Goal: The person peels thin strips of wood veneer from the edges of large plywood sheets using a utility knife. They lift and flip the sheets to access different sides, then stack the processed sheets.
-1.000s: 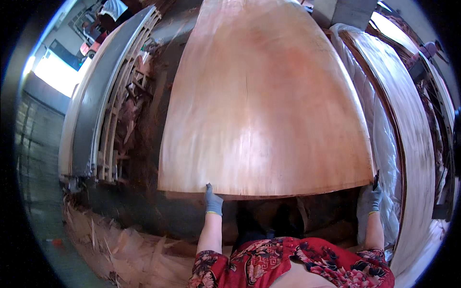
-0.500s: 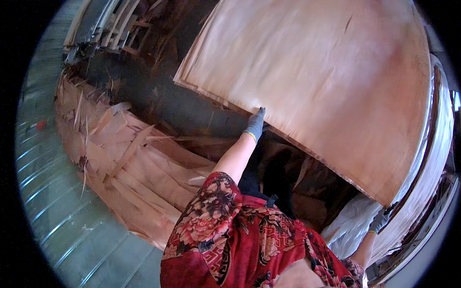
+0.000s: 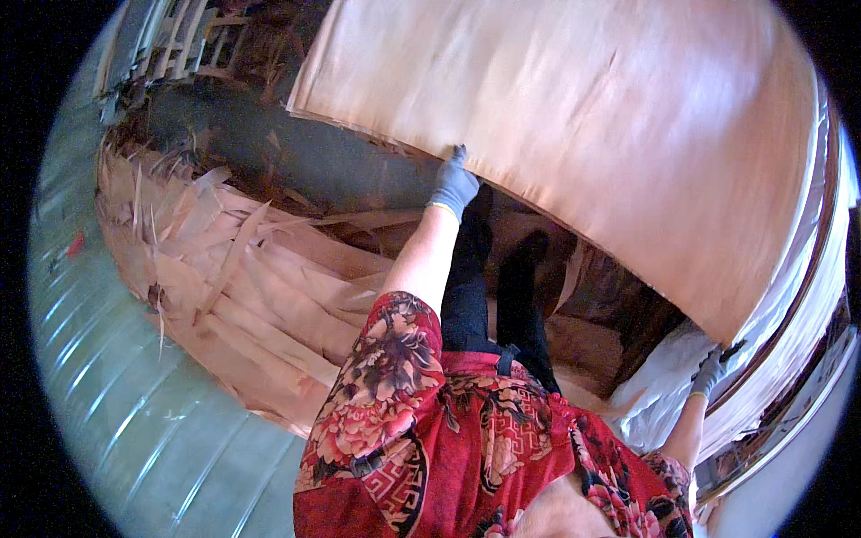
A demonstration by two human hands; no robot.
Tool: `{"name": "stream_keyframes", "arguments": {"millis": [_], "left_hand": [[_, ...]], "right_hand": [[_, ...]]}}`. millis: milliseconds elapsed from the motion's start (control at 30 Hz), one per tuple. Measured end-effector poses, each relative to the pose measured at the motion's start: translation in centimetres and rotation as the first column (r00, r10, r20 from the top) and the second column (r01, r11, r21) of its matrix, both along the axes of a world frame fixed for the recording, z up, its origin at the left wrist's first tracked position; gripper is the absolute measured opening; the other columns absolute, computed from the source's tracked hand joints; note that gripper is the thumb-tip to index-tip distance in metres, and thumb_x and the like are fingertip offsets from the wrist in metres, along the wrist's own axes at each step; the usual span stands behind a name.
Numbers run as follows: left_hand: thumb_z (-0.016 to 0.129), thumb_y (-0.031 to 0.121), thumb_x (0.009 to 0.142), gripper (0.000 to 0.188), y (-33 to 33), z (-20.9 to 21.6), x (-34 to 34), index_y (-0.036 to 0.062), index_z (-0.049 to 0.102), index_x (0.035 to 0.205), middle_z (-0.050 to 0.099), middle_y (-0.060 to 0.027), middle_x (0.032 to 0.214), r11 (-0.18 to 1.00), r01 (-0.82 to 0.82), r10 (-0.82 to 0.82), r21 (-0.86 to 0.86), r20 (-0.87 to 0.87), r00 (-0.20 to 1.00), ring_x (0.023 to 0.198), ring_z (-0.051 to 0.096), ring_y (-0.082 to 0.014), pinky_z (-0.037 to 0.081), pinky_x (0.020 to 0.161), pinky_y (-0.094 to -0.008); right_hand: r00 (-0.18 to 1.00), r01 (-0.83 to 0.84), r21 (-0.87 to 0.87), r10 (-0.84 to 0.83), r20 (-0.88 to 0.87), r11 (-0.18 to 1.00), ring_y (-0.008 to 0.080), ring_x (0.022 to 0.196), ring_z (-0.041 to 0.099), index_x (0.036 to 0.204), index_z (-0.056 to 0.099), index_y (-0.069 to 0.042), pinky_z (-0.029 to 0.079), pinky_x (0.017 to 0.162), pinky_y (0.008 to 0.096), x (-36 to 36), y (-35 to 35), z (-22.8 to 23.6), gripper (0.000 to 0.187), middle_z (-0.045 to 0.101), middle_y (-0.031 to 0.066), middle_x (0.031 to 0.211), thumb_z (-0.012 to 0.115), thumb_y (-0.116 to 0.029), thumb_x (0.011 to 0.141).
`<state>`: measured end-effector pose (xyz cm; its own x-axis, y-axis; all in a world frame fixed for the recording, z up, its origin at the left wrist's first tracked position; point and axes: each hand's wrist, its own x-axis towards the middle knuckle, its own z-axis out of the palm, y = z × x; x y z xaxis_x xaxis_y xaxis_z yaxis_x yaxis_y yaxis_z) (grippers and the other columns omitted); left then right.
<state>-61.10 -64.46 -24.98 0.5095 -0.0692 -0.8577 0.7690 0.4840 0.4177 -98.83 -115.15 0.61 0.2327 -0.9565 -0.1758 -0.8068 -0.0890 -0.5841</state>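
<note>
A broad, pale-brown wood veneer sheet point(image 3: 574, 117) spreads across the upper right, with frayed layers showing at its left edge. In a grey glove, my left hand point(image 3: 456, 186) is closed on the sheet's near edge, thumb on top and the other fingers hidden beneath. My right hand point(image 3: 710, 372), gloved too, is at the sheet's near right corner. Its fingers look closed there, but a dark shape at the fingertips is too unclear to name.
Torn veneer strips point(image 3: 242, 296) lie heaped to the left. Beyond them, a ribbed green-grey surface point(image 3: 134, 430) curves along the rim. White wrapping point(image 3: 664, 403) and stacked layers point(image 3: 807, 296) stand at the right. Slatted wood point(image 3: 184, 40) is at the far left.
Both hands and the veneer's near edge have shifted farther away in the view, the left hand also slightly leftward. The left hand keeps its hold.
</note>
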Motion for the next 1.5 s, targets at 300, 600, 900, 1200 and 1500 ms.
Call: {"name": "stream_keyframes", "arguments": {"millis": [300, 600, 900, 1200, 1500], "left_hand": [[0.061, 0.037, 0.078, 0.049, -0.1, 5.0, 1.0, 0.0106, 0.047, 0.117, 0.053, -0.0101, 0.116, 0.988, -0.062, 0.063, -0.141, 0.004, 0.998, 0.105, 0.050, -0.0277, 0.044, 0.082, -0.0463], [0.057, 0.045, 0.082, 0.055, -1.5, 8.4, 1.9, 0.0075, 0.042, 0.119, 0.056, -0.0189, 0.102, 0.731, 0.357, -0.318, 0.581, -0.173, 0.932, 0.085, 0.059, -0.0342, 0.048, 0.068, -0.0493], [0.051, 0.049, 0.084, 0.057, -1.3, 7.3, 1.9, 0.0093, 0.040, 0.123, 0.052, -0.0162, 0.112, 0.770, 0.348, -0.324, 0.536, -0.142, 0.935, 0.092, 0.055, -0.0325, 0.042, 0.083, -0.0504], [0.041, 0.051, 0.087, 0.061, -0.5, 4.2, 0.7, 0.0115, 0.033, 0.132, 0.037, -0.0084, 0.136, 0.873, 0.319, -0.312, 0.369, -0.078, 0.947, 0.123, 0.035, -0.0299, 0.026, 0.100, -0.0512], [0.043, 0.057, 0.083, 0.056, -2.1, 4.8, 1.6, 0.0180, 0.042, 0.123, 0.046, -0.0119, 0.123, 0.774, 0.416, -0.334, 0.478, -0.250, 0.909, 0.108, 0.044, -0.0349, 0.029, 0.094, -0.0563]], "right_hand": [[0.981, 0.192, 0.304, -0.193, -0.026, 0.933, 0.0063, 0.049, 0.038, 0.099, 0.057, -0.011, 0.032, 0.044, 0.0214, -4.2, -1.7, -7.6, 0.023, 0.049, -0.0052, 0.068, 0.062, -0.025, 0.081], [0.986, 0.103, 0.021, -0.104, 0.128, 0.995, 0.0068, 0.065, 0.045, 0.109, 0.058, -0.005, 0.038, 0.060, 0.0224, -5.9, -2.1, -13.2, 0.029, 0.057, -0.0030, 0.079, 0.061, -0.018, 0.083], [0.999, -0.033, -0.176, 0.035, 0.006, 0.984, 0.0188, 0.080, 0.055, 0.124, 0.046, -0.009, 0.044, 0.075, 0.0300, -4.4, 0.5, -12.6, 0.041, 0.062, 0.0101, 0.097, 0.055, -0.024, 0.087], [0.899, 0.172, -0.161, -0.221, -0.377, 0.972, 0.0413, 0.065, 0.055, 0.094, 0.053, -0.010, 0.042, 0.053, 0.0474, -9.2, 12.8, -15.3, 0.017, 0.058, 0.0217, 0.074, 0.051, -0.025, 0.086], [0.931, 0.091, -0.444, -0.234, -0.279, 0.891, 0.0345, 0.078, 0.058, 0.097, 0.055, -0.006, 0.044, 0.066, 0.0378, -22.9, 4.4, -6.7, 0.016, 0.060, 0.0178, 0.086, 0.050, -0.013, 0.084]]}}
